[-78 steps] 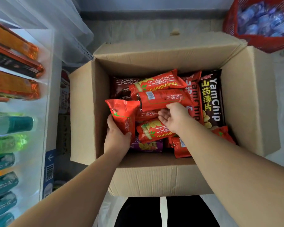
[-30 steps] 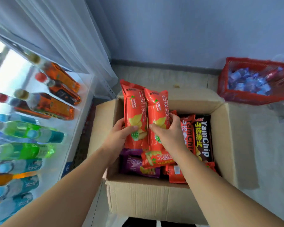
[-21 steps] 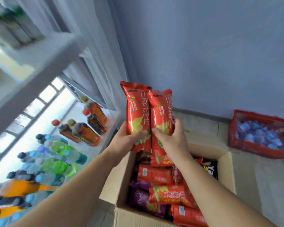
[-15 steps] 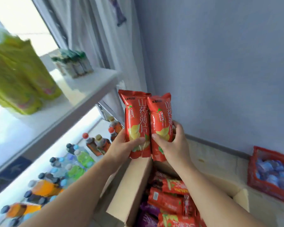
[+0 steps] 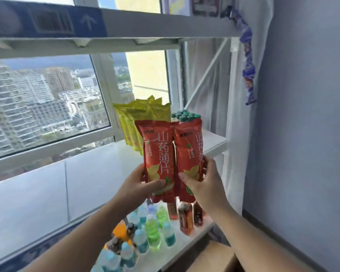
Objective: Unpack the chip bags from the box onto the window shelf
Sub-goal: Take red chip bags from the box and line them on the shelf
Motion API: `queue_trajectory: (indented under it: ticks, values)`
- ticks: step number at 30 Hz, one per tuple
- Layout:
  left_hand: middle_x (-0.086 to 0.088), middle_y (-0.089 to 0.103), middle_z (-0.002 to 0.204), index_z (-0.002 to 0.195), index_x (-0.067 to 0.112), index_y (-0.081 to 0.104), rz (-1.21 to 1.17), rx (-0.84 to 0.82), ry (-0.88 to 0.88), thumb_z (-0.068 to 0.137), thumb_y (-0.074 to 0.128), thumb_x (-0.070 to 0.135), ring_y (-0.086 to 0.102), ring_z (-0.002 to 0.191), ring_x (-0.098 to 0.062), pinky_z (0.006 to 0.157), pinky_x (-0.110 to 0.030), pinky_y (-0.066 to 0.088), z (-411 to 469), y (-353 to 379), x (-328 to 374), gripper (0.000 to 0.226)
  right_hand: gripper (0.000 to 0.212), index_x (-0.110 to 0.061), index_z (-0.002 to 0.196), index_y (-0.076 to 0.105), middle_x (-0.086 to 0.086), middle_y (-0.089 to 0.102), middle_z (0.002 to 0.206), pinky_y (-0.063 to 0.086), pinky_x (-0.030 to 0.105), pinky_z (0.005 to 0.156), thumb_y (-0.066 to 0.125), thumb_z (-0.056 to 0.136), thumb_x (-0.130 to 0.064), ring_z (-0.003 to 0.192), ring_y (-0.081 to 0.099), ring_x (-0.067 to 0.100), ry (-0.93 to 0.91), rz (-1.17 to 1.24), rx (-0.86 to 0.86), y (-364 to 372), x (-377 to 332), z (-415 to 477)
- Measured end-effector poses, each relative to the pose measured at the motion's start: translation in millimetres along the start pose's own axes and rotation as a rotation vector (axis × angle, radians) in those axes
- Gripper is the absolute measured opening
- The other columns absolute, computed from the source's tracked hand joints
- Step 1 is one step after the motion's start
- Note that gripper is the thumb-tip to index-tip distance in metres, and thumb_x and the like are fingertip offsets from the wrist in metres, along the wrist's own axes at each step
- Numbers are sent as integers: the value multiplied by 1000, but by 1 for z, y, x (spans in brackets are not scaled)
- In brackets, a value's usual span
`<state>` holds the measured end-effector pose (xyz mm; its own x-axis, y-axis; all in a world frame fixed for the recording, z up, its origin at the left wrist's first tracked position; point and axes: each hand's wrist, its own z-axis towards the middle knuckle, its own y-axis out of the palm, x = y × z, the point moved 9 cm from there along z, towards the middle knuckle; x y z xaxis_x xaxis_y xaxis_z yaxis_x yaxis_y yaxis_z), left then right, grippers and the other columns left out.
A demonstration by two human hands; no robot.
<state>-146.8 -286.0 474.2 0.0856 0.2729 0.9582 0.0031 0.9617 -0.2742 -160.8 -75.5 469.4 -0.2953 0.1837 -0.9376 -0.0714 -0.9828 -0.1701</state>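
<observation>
Chip bags being held upright, side by side, in the air above the window shelf.

Left hand is gripping the lower part of the left bag, with the thumb lying across the front; right hand is gripping the lower part of the right bag, with the fingers curling round its outer edge. Both bags are touching along their inner edges and are hanging in front of the yellow packets and green-capped bottles at the shelf's far end, not resting on anything. Judging by appearance, these tall film pouches are behaving as light, soft, air-filled and slick items with brittle contents, so hard squeezing is risking crushed chips. Light pressure low on the body, or a pinch on the crimped end seam, is looking like the safest hold. Narrow bases are probably making them tip-prone when stood.
</observation>
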Motion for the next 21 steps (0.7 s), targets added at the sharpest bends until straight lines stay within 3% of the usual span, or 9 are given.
queue_trajectory:
  ticks: [2,4,6,10,12,15,17,21]
  values:
    - [-7,76,105,120,19,64,14,44,-11,78,83,16,75,92,-26,69,-32,61,1,-33,-5,46,64,-34,131,42,-20,64,112,52,10,79,82,81,-40,95,63,-14,-25,-4,-28,32,-10,10]
    - [-2,77,105,120,21,65,51,90,-6,75,84,19,75,93,-16,71,-24,59,4,-66,-11,49,65,-33,131,42,-18,65,114,50,6,74,83,81,-37,93,64,-14,-30,4,-59,64,-16,21]
    - [-2,77,103,119,21,65,94,143,-6,75,85,17,73,89,-11,68,-21,57,7,-100,-18,48,67,-34,131,42,-14,63,119,50,8,78,84,79,-37,98,65,-6,-42,1,-76,98,-21,32]
    - [-3,76,103,121,21,62,129,221,-23,77,85,16,71,94,-20,69,-32,57,20,-163,-42,49,72,-31,134,42,-6,46,123,48,13,88,86,77,-35,102,54,-4,-68,-38,-80,165,-25,59]
    - [0,75,106,122,22,60,147,263,-30,75,86,22,70,97,-17,72,-32,56,30,-196,-56,54,71,-33,131,43,-6,49,121,49,15,88,87,75,-34,102,57,1,-70,-52,-85,200,-27,76]
    - [5,76,104,120,27,60,194,292,-39,71,85,31,70,98,-17,79,-37,57,54,-241,-76,56,74,-32,128,47,-11,59,115,56,32,90,88,67,-40,103,65,13,-65,-95,-34,246,-19,108]
    - [11,77,98,115,31,60,222,309,-34,75,86,26,70,96,-16,78,-39,56,73,-267,-87,48,76,-33,128,48,-10,61,115,57,37,90,87,63,-41,102,66,13,-16,-71,-9,272,-10,131]
    - [18,75,91,102,33,61,269,349,7,79,84,14,70,94,-13,77,-40,56,110,-300,-100,37,83,-25,139,43,1,48,126,53,39,97,86,68,-37,108,60,19,104,-140,2,313,6,173]
